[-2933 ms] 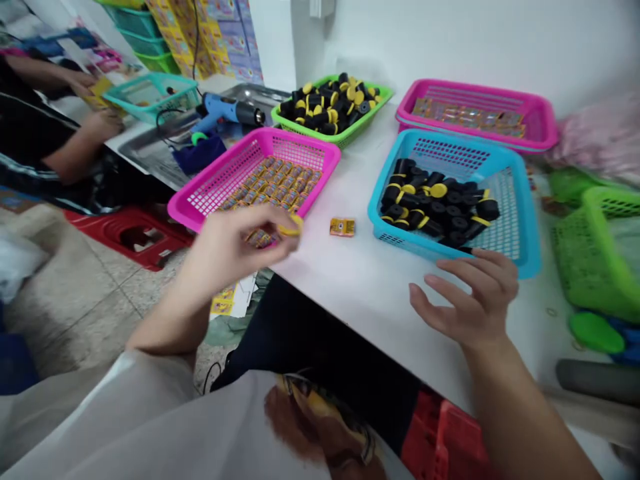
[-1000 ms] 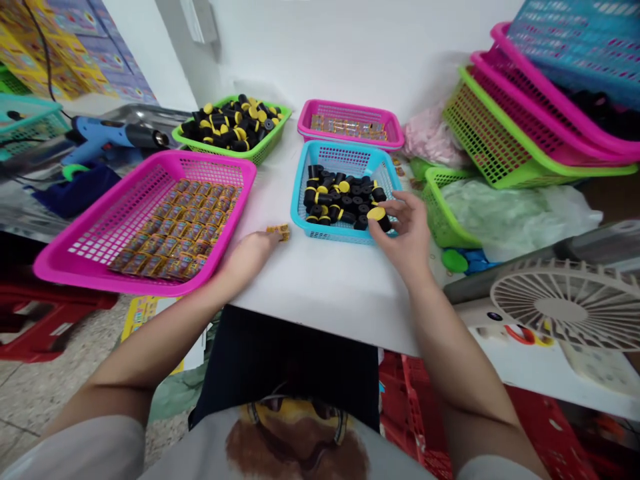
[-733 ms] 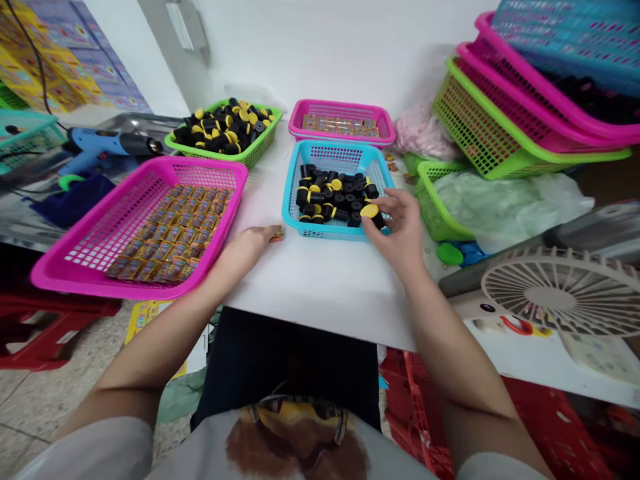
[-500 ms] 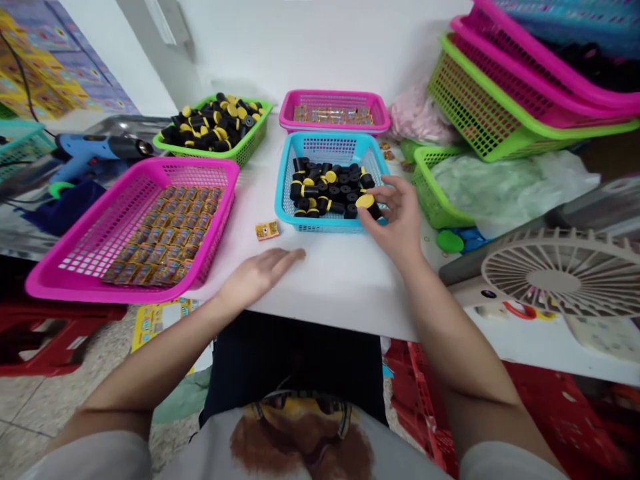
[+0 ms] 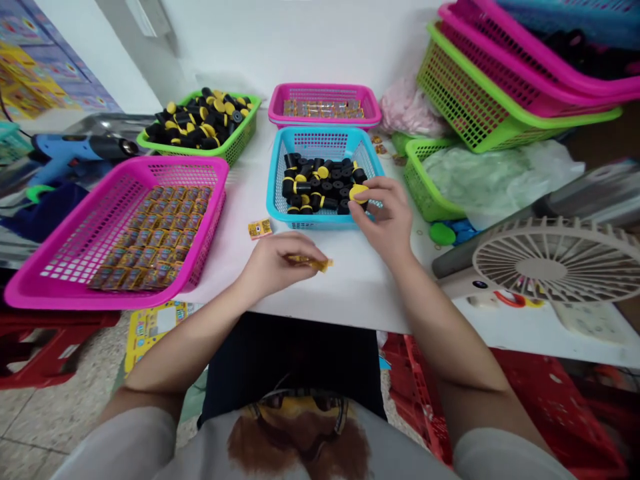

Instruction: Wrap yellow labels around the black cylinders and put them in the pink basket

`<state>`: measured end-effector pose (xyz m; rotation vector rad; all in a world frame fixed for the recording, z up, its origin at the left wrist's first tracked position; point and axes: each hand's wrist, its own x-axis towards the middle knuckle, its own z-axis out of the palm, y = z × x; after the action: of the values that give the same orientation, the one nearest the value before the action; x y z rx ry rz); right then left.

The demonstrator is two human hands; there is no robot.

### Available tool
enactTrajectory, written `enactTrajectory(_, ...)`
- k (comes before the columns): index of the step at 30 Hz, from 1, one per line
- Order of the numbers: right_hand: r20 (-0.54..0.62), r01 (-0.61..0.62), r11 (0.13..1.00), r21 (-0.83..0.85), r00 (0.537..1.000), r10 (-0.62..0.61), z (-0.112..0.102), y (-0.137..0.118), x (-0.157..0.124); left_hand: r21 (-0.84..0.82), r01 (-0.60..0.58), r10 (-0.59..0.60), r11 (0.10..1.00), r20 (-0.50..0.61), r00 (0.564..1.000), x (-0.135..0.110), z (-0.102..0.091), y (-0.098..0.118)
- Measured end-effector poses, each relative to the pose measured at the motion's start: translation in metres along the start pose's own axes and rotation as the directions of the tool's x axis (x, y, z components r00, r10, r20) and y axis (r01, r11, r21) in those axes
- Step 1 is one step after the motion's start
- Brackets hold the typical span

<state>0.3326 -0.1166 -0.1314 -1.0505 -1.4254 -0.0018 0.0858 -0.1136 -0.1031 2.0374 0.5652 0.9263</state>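
My left hand (image 5: 277, 263) is closed above the table, gripping a small yellow printed wrapper (image 5: 323, 265) whose end sticks out past the fingertips. At the front right corner of the blue basket (image 5: 320, 221), my right hand (image 5: 387, 217) pinches a black cylinder with a yellow cap (image 5: 359, 192); its lower part is hidden behind my fingers. Several more such yellow-and-black cylinders (image 5: 324, 172) lie loose in that basket. Just beyond my left hand, a small printed yellow packet (image 5: 260, 229) rests on the white table (image 5: 345, 293).
To the left stands a pink basket (image 5: 80, 293) with rows of small wrapped pieces. A green basket (image 5: 240, 137) of cylinders and another pink basket (image 5: 325, 87) are behind. A fan (image 5: 543, 267), a green basket (image 5: 425, 193) with plastic bags and stacked baskets (image 5: 465, 100) occupy the right; a blue glue gun (image 5: 65, 150) lies far left.
My left hand has gone from flat and empty-looking to closed on the yellow wrapper, a little further right. My right hand keeps its pinch on the cylinder. The view has shifted slightly.
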Motion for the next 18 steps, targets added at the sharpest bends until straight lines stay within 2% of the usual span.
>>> enactTrajectory(4,-0.076,-0.057,0.994,0.098,0.995,0.065,0.006,-0.001,-0.002,-0.169,0.076,-0.080,0.983,-0.014,0.997,0.046,0.014,-0.007)
enactTrajectory(6,-0.089,-0.114,0.978,0.177,0.987,0.131,0.009,-0.002,-0.003,-0.245,0.111,-0.105,0.963,0.037,0.994,0.057,0.017,-0.020)
enactTrajectory(8,-0.086,-0.201,0.942,0.268,0.969,0.232,0.010,-0.003,-0.003,-0.274,0.117,-0.097,0.955,0.087,0.992,0.059,0.019,-0.033)
enactTrajectory(10,-0.077,-0.295,0.884,0.363,0.936,0.344,0.010,-0.005,-0.004,-0.232,0.060,-0.035,0.971,0.111,0.993,0.053,0.018,-0.046)
enactTrajectory(13,-0.025,-0.398,0.787,0.472,0.886,0.463,0.008,-0.013,-0.005,-0.144,-0.108,0.130,0.984,0.156,0.979,0.043,0.018,-0.060)
enactTrajectory(16,0.064,-0.452,0.735,0.505,0.869,0.490,0.006,-0.023,-0.006,-0.104,-0.222,0.237,0.969,0.157,0.959,0.040,0.020,-0.067)
enactTrajectory(18,0.105,-0.470,0.742,0.479,0.869,0.483,0.004,-0.028,-0.007,-0.069,-0.254,0.261,0.965,0.144,0.955,0.040,0.022,-0.069)
